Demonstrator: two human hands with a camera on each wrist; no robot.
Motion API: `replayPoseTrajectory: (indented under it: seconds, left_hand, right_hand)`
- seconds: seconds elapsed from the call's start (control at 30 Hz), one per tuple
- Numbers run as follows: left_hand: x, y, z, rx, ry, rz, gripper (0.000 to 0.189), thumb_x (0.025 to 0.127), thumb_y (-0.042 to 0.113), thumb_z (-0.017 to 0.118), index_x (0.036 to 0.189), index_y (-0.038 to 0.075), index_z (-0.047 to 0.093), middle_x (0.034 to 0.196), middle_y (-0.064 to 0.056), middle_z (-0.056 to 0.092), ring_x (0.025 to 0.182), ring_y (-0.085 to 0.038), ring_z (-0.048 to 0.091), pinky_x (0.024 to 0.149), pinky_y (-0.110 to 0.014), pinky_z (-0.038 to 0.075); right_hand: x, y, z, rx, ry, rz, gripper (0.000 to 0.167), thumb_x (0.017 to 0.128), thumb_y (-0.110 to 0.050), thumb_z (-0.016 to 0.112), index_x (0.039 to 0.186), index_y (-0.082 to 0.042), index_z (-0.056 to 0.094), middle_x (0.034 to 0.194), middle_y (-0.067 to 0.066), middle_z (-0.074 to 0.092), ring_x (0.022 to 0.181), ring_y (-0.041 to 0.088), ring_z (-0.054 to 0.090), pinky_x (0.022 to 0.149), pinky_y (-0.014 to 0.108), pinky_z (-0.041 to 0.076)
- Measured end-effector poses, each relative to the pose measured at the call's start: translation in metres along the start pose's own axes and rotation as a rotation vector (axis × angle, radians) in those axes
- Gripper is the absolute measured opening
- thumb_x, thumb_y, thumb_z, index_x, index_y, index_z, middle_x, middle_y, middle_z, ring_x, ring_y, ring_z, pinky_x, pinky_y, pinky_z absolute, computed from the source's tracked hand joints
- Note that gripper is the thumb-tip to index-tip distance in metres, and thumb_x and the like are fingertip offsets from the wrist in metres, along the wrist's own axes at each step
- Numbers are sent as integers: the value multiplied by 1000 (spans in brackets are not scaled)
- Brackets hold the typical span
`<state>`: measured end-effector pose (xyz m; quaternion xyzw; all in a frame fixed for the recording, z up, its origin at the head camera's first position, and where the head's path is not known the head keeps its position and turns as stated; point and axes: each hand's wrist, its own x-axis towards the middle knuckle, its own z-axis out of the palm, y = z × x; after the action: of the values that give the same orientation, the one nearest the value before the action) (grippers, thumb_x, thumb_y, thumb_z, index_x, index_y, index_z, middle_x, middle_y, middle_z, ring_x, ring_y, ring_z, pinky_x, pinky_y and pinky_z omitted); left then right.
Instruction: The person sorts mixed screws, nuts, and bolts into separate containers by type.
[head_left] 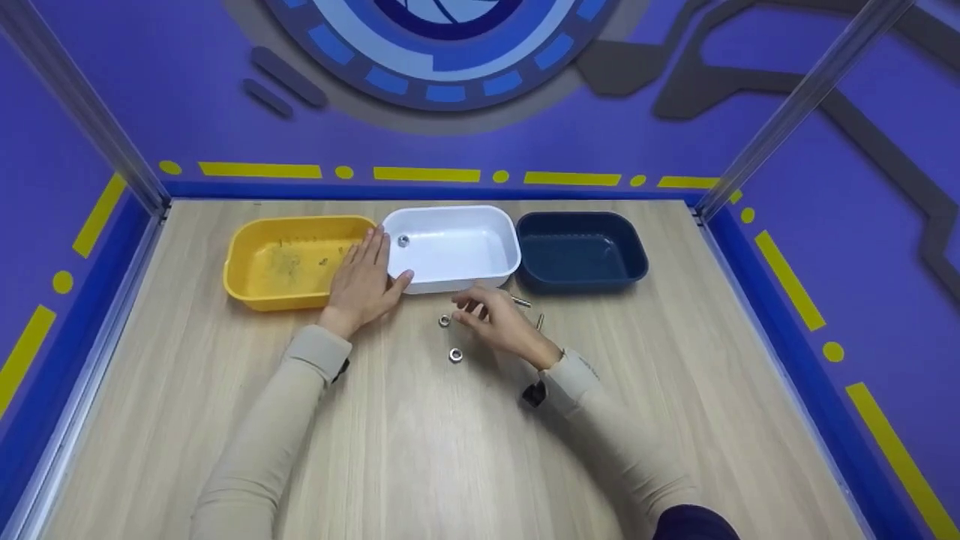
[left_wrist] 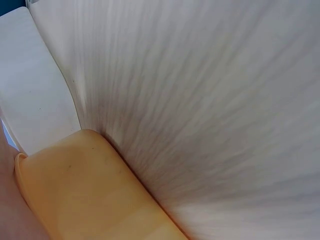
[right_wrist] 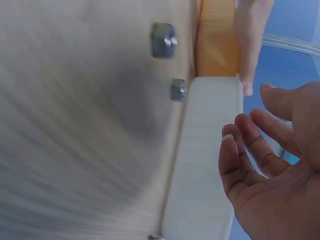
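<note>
My left hand (head_left: 362, 285) lies with straight fingers across the adjoining rims of the yellow bin (head_left: 259, 304) and the white bin (head_left: 450, 286). In front of the white bin, my right hand (head_left: 499, 321) hovers over the table with its fingers loosely bent; the right wrist view shows nothing between them. Two hex nuts stand out near it: one nut (head_left: 444, 320) just left of the fingertips, another nut (head_left: 455, 355) closer to me. Inside the white bin, at its left end, is a nut (head_left: 403, 241). Beyond the right hand lie a bolt (head_left: 520, 301) and a second bolt (head_left: 539, 322), both partly hidden.
A dark blue bin (head_left: 581, 285) stands at the right end of the row, beside the white one. Small dark marks show on the yellow bin's floor. Blue printed panels (head_left: 450, 146) enclose the wooden table (head_left: 420, 450) at the back and sides.
</note>
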<state>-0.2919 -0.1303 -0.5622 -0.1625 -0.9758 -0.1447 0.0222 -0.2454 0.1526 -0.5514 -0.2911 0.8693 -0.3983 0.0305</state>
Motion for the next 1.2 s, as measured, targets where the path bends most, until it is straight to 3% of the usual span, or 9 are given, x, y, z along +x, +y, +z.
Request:
replayPoseTrajectory:
  seconds: [0.33, 0.67, 0.93, 1.2]
  left_hand:
    - [-1, 1, 0, -27, -6, -6, 91, 110, 62, 34, 168, -5, 14, 179, -21, 8, 167, -35, 7, 138, -49, 7]
    - [-1, 0, -1, -22, 7, 9, 89, 111, 61, 33, 168, -5, 15, 178, -22, 10, 167, -36, 9, 137, -51, 12]
    - [-1, 1, 1, -28, 16, 10, 90, 110, 62, 33, 168, -5, 16, 179, -22, 9, 167, -37, 9, 137, -52, 14]
    - [-1, 1, 0, -31, 13, 6, 90, 110, 62, 34, 168, -5, 17, 179, -22, 10, 167, -36, 9, 137, -52, 14]
  right_hand:
    - [-19, 10, 13, -4, -80, -29, 27, 101, -16, 76, 122, -1, 75, 108, 9, 75, 96, 19, 72, 82, 36, 63]
    - [-30, 14, 18, 19, -161, 15, 28, 99, -19, 78, 122, -4, 76, 109, 10, 73, 96, 23, 68, 83, 30, 56]
    - [-34, 17, 23, 54, -189, -5, 24, 96, -14, 81, 118, -4, 79, 113, 10, 73, 95, 23, 63, 80, 28, 50]
    - [-35, 19, 27, 84, -184, 24, 27, 91, -11, 86, 116, -2, 82, 111, 9, 70, 93, 20, 59, 77, 22, 45]
